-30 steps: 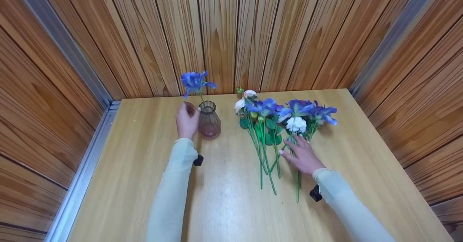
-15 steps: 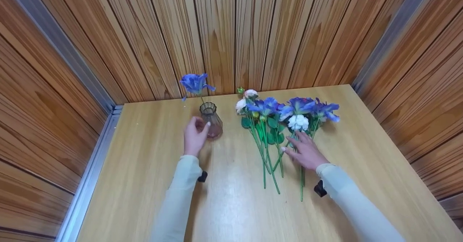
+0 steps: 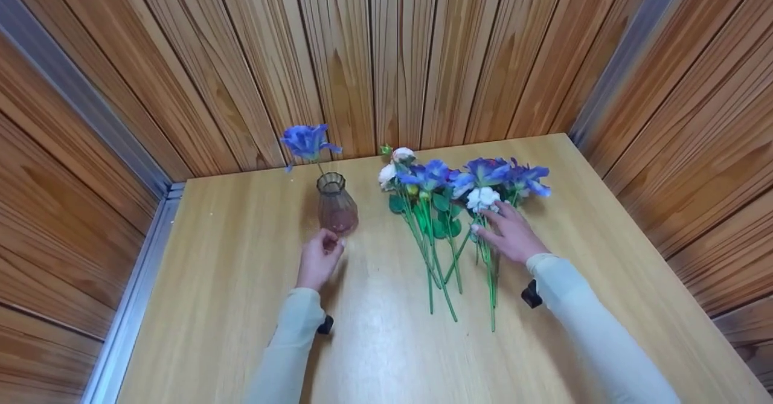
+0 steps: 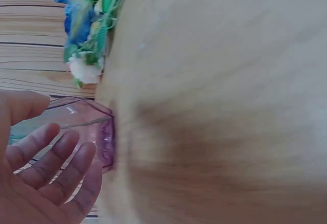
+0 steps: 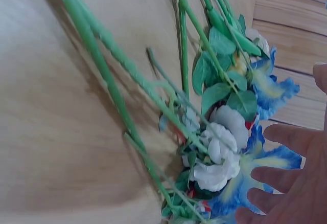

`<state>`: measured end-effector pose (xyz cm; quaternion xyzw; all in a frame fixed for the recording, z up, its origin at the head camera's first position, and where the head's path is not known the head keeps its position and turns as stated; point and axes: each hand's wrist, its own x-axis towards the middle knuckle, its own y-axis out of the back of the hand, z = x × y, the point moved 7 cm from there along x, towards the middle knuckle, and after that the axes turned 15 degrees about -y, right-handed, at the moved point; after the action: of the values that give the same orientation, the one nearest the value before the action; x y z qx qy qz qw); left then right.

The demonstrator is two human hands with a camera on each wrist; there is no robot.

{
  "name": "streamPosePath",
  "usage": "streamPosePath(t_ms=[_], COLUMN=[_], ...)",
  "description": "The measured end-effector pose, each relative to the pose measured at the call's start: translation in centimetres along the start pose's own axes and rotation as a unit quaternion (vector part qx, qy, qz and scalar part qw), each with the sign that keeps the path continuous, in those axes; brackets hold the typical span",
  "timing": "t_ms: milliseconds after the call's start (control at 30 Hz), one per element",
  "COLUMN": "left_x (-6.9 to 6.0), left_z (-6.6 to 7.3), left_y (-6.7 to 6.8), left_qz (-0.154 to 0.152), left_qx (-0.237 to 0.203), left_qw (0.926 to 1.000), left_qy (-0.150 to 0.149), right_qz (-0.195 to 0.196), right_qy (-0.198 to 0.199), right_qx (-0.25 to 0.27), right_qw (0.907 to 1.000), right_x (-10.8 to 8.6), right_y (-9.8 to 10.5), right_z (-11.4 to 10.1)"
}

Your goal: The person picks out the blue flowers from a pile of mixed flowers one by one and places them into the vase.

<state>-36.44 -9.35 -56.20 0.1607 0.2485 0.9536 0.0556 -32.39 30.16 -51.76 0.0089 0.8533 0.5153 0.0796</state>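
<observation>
A ribbed, tinted glass vase stands upright with one blue artificial iris leaning left out of its neck. My left hand is just in front of the vase base, fingers loosely bent and holding nothing; the left wrist view shows the vase behind those fingers. On the right, my right hand hovers at a white flower, fingers spread. In the right wrist view these fingers are beside a blue iris and white blooms; whether they touch is unclear.
Several green stems lie across the wooden table, with blue irises and pale pink roses toward the back. Wood-plank walls enclose the back and sides. A metal rail runs along the left.
My left hand has drawn back toward me from the iris, past the side of the vase to its front. My right hand has shifted slightly up toward the white flower.
</observation>
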Motion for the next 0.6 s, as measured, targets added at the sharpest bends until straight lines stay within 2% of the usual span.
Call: streamPosePath(t_ms=[133,367,600], left_x=[-0.5,-1.1,-1.6], left_z=[-0.1,0.5,1.4], left_y=[-0.3,-1.2,-2.1], left_qz=[-0.008,-0.032,-0.046], left_qx=[0.002,-0.014,-0.014], left_qw=[0.9999,0.9994,0.9987], left_qy=[-0.01,0.005,-0.02], right_qz=[-0.006,-0.003,0.007], right_qy=[-0.01,-0.023,-0.021], right_qx=[0.003,-0.002,0.0], right_qw=[0.9999,0.9997,0.9998], right_x=[0.4,1.4,2.0], right_y=[0.4,1.0,1.8], right_z=[0.6,2.1,3.0])
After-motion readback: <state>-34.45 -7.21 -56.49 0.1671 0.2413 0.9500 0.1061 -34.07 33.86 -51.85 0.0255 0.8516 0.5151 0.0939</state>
